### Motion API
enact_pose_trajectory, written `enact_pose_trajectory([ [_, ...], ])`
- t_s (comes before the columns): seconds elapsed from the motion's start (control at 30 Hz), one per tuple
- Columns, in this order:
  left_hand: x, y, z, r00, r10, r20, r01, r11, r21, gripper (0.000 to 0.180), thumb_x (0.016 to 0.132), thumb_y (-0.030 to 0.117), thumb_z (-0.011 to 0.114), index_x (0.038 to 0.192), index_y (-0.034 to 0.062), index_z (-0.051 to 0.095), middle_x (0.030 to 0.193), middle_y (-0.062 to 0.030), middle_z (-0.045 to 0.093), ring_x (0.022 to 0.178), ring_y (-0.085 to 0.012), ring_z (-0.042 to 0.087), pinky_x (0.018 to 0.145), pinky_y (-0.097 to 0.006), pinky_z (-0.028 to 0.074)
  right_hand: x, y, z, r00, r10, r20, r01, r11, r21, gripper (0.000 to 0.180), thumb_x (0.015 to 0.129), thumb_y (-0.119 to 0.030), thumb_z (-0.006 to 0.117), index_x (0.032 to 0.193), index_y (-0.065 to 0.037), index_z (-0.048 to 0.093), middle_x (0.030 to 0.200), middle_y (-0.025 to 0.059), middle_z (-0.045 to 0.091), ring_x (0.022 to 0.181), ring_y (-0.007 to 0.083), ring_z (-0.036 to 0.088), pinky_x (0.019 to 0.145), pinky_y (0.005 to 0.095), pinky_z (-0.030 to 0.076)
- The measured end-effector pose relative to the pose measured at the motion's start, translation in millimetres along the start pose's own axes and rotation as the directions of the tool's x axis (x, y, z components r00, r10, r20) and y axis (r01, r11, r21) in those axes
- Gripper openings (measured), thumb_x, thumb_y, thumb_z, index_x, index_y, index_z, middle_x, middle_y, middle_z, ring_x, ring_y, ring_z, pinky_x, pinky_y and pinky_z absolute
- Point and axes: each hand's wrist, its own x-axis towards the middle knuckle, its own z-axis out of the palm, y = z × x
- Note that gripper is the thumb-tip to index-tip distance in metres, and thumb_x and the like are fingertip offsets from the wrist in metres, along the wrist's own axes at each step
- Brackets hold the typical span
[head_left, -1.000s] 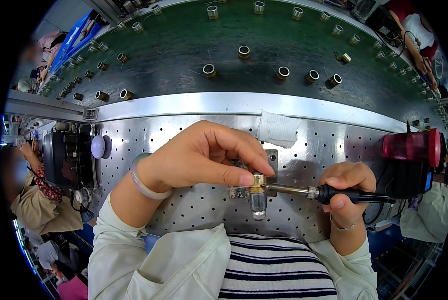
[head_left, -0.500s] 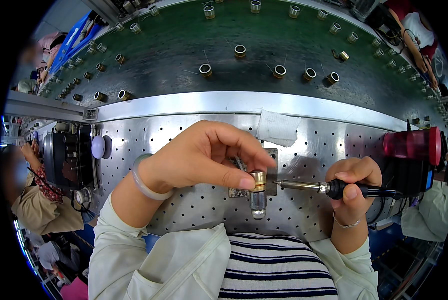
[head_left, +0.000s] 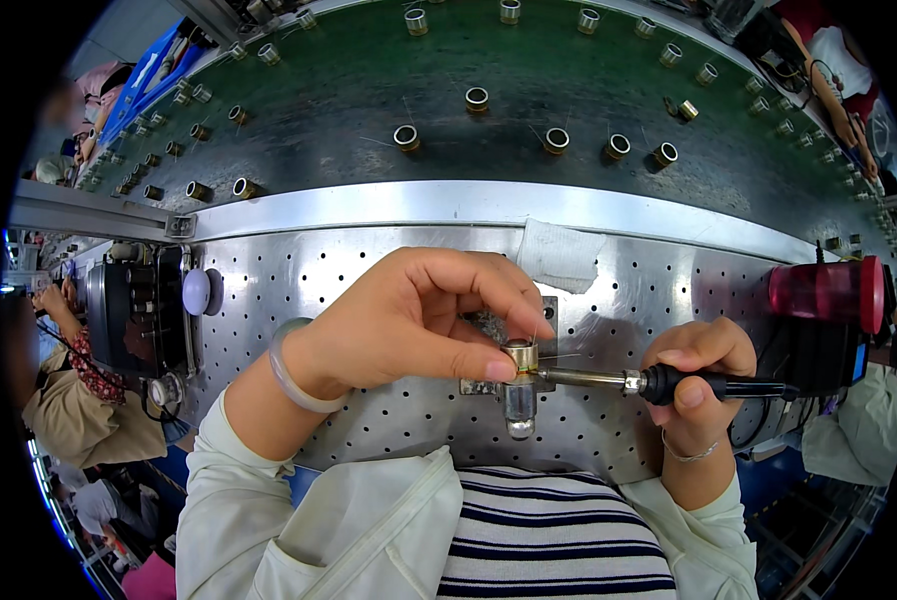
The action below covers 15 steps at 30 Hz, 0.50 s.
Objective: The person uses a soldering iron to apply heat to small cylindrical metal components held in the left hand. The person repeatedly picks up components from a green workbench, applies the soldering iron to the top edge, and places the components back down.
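Note:
My left hand [head_left: 439,315] pinches a small brass-and-silver metal cap [head_left: 522,357] between thumb and fingers. The cap sits at the top of a clear-and-silver cylinder [head_left: 519,405] with a rounded, shiny lower end. Thin wires stick out near the cap. My right hand [head_left: 699,370] is closed around the black handle of a soldering iron [head_left: 589,378]. Its metal tip points left and meets the cap's right side, as far as I can see. Behind the cap, a dark metal block [head_left: 549,318] lies partly hidden by my left fingers.
Perforated metal worktop [head_left: 389,430] under my hands. A folded white cloth [head_left: 561,255] lies beyond them. A red container [head_left: 824,290] stands right, a purple knob-like object [head_left: 197,292] left. Past the metal rail, a green belt [head_left: 319,120] carries several metal caps. Other people work at both sides.
The soldering iron has moved left, and its tip has gone from beside the cap to its side. My left hand has stayed almost in place, holding the cap.

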Motion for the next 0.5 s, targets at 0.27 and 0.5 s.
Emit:
enact_pose_trajectory([
  [0.27,0,3,-1,0.996,0.066,0.055,-0.071,0.993,0.093,0.018,0.067,-0.011,0.072,0.082,-0.0020,0.068,0.100,-0.0159,0.058,0.088,-0.0189,0.060,0.079,-0.027,0.051,2,-1,-1,0.999,-0.027,0.039,0.028,0.999,-0.034,0.022,0.075,-0.006,0.075,0.084,0.003,0.057,0.065,0.0096,0.058,0.047,0.0121,0.055,0.046,0.0216,0.043],
  [0.5,1,13,10,1.000,-0.012,-0.026,0.015,0.993,0.118,0.018,0.066,-0.011,0.072,0.080,-0.0002,0.068,0.099,-0.0158,0.059,0.086,-0.0185,0.060,0.078,-0.026,0.051,2,-2,-2,0.998,-0.031,0.058,0.034,0.998,-0.053,0.022,0.074,-0.005,0.074,0.085,0.003,0.057,0.065,0.0093,0.058,0.049,0.0126,0.054,0.048,0.0224,0.043],
])
